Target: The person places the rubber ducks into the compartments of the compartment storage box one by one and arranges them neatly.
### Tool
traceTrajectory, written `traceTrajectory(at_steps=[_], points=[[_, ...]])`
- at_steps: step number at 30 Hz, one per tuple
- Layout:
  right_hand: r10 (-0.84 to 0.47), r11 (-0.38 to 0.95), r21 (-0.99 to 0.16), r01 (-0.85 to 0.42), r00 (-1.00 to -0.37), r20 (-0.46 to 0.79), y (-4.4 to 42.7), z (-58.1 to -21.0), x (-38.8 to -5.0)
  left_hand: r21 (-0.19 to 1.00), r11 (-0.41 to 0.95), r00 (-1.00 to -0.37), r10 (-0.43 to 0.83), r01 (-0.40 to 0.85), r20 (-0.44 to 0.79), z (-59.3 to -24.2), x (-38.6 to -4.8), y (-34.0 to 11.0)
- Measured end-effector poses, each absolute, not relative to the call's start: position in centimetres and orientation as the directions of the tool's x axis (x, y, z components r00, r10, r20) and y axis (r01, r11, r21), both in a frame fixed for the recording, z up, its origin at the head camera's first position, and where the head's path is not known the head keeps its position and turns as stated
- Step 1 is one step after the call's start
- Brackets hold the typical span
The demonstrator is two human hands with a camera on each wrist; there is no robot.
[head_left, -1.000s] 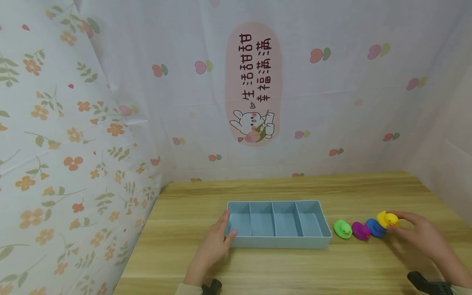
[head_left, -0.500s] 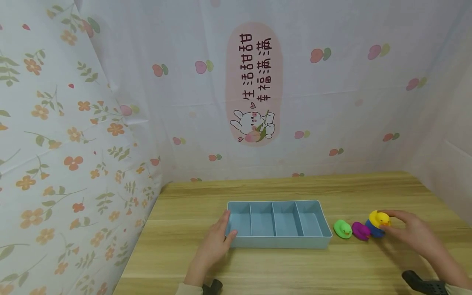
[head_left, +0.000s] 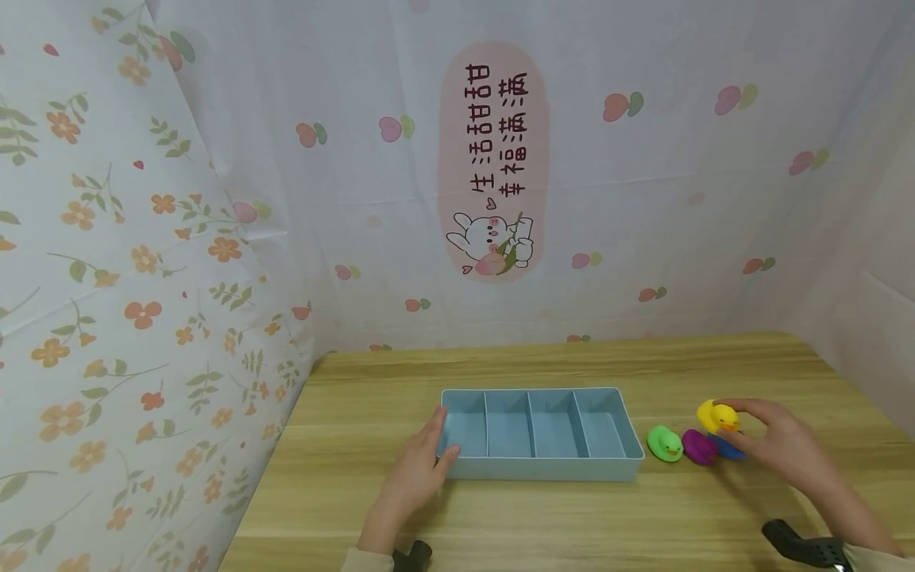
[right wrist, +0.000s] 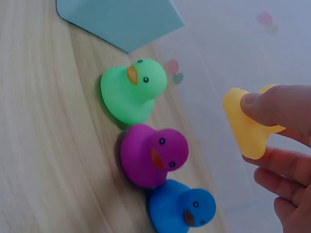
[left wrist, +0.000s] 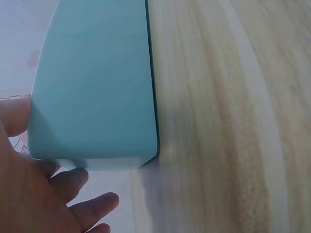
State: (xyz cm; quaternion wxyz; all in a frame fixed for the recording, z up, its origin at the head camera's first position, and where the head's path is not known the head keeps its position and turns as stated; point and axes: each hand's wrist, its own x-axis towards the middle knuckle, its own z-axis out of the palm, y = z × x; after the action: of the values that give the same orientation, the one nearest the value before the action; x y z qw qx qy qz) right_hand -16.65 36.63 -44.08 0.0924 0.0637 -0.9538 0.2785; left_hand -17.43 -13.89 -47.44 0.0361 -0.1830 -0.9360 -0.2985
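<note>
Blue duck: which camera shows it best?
Right wrist view: the blue duck is close with its face clear, though cropped below. Head view: partly hidden by the yellow duck and right hand. Left wrist view: absent.

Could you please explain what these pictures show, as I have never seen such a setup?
There is no machine, only a person's bare hands. The wide picture comes from a camera worn on the head; the two close ones come from a camera on each wrist. On the wooden table stands a light-blue tray with four compartments; beside it sit a green duck, a purple duck and a blue duck. The left hand touches the tray's left end; the right hand holds a yellow duck off the table.
</note>
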Motion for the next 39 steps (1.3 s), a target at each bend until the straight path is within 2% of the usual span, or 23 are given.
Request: traceTrajectory(at_steps=[17,25,39], points=[[-0.111,0.810,-0.522,-0.266,-0.945,0.309,33.8,-44.3,-17.3,0.543,0.755,-0.929,0.328,0.367,0.172,-47.6,-17.5,-14.0],[-0.112,0.810,-0.539,-0.233,-0.962,0.248,32.8,-44.2,-17.6,0.547,0.752,-0.929,0.328,0.367,0.172,-47.6,-17.4,-14.0],[-0.139,0.802,-0.515,-0.303,-0.933,0.332,31.4,-44.6,-17.9,0.545,0.755,-0.930,0.324,0.365,0.174,-47.6,-17.4,-13.9]])
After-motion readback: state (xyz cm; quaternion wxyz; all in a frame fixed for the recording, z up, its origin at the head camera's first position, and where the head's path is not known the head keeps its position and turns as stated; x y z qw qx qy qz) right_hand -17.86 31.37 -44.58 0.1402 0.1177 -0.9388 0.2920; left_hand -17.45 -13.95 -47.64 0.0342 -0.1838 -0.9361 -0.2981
